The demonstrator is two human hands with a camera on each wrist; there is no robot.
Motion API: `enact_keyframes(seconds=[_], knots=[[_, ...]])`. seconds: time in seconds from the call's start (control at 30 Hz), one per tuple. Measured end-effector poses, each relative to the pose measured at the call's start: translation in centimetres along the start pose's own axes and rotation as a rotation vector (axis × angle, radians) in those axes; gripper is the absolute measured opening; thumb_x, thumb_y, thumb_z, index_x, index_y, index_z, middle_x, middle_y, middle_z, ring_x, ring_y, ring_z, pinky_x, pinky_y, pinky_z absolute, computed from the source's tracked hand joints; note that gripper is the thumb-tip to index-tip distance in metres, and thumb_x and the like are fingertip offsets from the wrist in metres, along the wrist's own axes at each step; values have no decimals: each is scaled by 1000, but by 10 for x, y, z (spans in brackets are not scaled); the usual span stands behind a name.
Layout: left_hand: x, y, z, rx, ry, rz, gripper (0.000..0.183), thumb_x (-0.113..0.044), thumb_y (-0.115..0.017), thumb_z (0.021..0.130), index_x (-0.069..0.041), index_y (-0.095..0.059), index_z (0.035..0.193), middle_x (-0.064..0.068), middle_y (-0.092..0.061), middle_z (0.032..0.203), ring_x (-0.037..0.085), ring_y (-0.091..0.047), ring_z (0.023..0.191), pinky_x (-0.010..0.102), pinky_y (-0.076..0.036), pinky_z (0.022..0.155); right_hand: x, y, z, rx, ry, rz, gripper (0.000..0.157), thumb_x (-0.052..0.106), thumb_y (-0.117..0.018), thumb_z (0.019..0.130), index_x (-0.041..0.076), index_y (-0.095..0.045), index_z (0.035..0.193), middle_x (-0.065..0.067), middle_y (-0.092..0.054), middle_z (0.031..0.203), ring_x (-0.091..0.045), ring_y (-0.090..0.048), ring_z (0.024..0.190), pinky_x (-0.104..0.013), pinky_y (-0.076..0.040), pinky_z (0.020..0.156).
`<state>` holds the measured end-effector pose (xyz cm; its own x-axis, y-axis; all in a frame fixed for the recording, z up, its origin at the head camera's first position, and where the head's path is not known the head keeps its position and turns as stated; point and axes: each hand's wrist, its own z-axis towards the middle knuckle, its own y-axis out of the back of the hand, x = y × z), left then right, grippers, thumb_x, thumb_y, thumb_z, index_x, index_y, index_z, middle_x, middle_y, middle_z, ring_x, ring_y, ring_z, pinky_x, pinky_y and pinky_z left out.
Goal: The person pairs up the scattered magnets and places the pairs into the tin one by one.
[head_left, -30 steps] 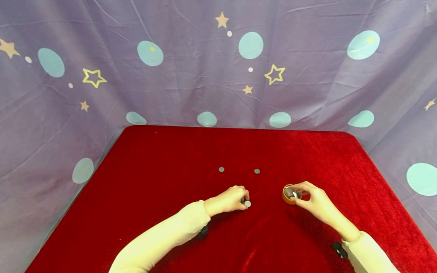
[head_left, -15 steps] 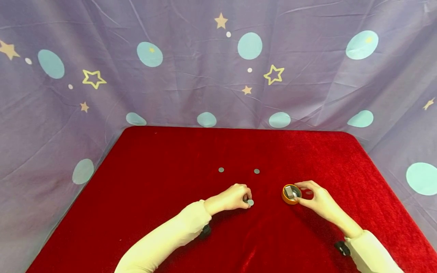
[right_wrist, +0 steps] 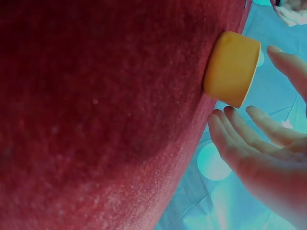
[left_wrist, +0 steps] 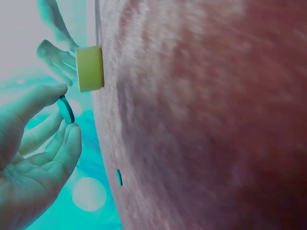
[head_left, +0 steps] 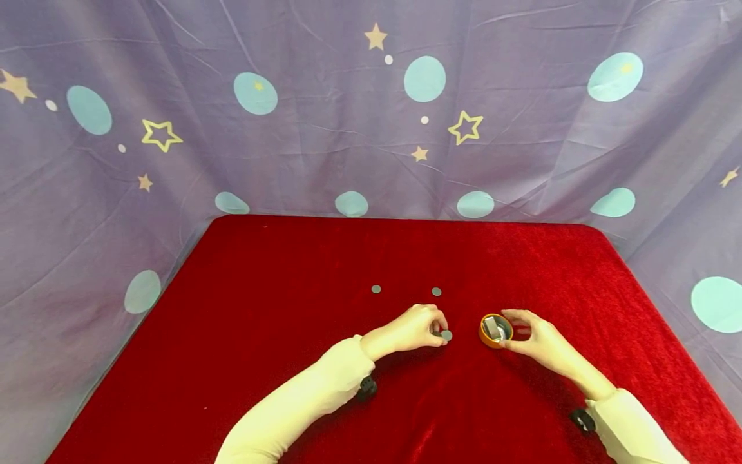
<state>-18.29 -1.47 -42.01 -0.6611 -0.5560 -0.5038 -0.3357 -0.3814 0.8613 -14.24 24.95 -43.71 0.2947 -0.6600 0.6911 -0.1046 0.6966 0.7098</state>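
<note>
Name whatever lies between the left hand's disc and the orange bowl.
Nothing but bare red cloth shows between the disc and the orange bowl in the head view.

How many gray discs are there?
3: one disc in the left hand; a second disc and third disc beyond it on the red cloth. More may hide in the orange bowl.

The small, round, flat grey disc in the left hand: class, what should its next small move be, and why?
Perhaps move the disc to the right, over the round, open-topped orange bowl: the left hand pinches it above the red plush cloth, left of the bowl, which already holds a silvery rectangular block.
</note>
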Motion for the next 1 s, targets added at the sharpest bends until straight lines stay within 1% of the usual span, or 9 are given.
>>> enact_keyframes(seconds=[0.23, 0.3, 0.5, 0.7, 0.83, 0.93, 1.0], knots=[[-8, -2, 12, -20, -7, -26, 18, -18, -71, 79, -6, -68, 91, 2, -60, 82, 8, -56, 74, 8, -40, 65, -2, -2, 3, 40, -3, 85, 55, 7, -75, 72, -15, -49, 116, -28, -57, 108, -34, -61, 91, -31, -52, 72], [-10, -3, 15, -26, -3, -35, 17, -18, -71, 79, -7, -68, 91, 2, -59, 82, 7, -55, 73, 8, -39, 64, -3, -2, 4, 48, -11, 90, 55, 6, -75, 73, -15, -49, 116, -28, -57, 108, -34, -61, 91, -29, -52, 72], [-15, -9, 26, -63, -5, -15, 18, -19, -72, 77, -8, -68, 90, 0, -60, 80, 6, -55, 73, 6, -38, 65, -4, -4, 5, 60, -12, 96, 55, 5, -74, 73, -17, -48, 116, -30, -56, 108, -35, -62, 90, -31, -52, 72], [-17, -16, 36, -98, -3, 7, 19, -21, -73, 76, -8, -68, 90, -1, -61, 79, 4, -56, 73, 6, -38, 66, -4, -4, 6, 71, -30, 106, 54, 5, -73, 73, -16, -48, 116, -30, -57, 109, -37, -62, 92, -31, -53, 72], [-19, -19, 41, -100, 8, -6, 20, -22, -73, 77, -9, -68, 91, -2, -61, 80, 4, -56, 74, 8, -38, 71, -4, -4, 6, 82, -35, 119, 53, 6, -73, 74, -17, -48, 115, -30, -57, 108, -37, -62, 92, -31, -53, 71], [-20, -21, 45, -103, 8, -18, 20, -22, -73, 78, -8, -68, 92, -1, -62, 82, 4, -56, 75, 7, -38, 70, -3, -3, 6, 92, -40, 123, 54, 7, -73, 74, -17, -48, 115, -30, -57, 108, -37, -63, 92, -31, -53, 71], [-21, -22, 47, -107, 5, -25, 20, -22, -73, 77, -8, -68, 92, -1, -62, 82, 4, -56, 74, 6, -38, 68, -2, -2, 6, 101, -40, 124, 54, 8, -73, 75, -17, -48, 115, -30, -57, 109, -37, -62, 92, -31, -53, 71]])
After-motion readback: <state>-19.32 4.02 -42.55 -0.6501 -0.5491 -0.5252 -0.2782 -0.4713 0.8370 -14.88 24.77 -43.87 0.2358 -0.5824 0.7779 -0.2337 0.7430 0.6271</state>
